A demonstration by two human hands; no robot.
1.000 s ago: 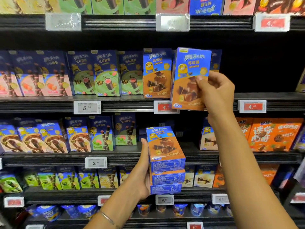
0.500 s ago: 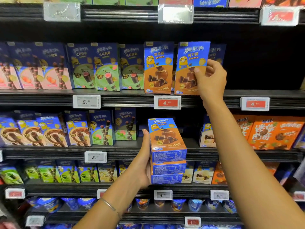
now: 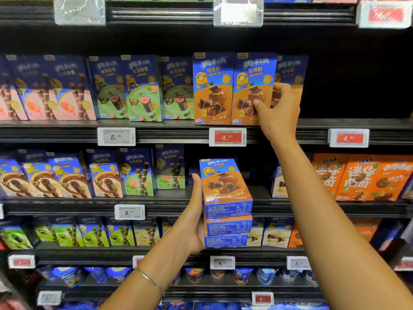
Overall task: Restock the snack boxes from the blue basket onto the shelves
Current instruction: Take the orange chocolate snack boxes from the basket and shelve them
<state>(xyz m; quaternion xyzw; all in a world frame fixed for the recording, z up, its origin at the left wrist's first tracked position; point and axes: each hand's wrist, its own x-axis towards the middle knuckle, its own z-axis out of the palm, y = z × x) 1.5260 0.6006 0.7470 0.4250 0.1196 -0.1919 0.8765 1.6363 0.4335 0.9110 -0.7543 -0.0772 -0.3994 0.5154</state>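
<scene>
Right fingers (image 3: 283,89) pinch the box (image 3: 250,74) at the shelf (image 3: 167,128) front edge; we should slide it straight beside its twin (image 3: 212,86). Left hand (image 3: 192,220) grips the stack (image 3: 226,198).

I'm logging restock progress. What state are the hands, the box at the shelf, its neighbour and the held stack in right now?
placed box: upright on the shelf, side by side with the neighbour box.
neighbour box: upright at the shelf's front edge.
right hand: pinching the placed box's right edge, thumb on its front.
stack: three boxes lying flat, held in the air.
left hand: gripping the stack from its left side.
</scene>
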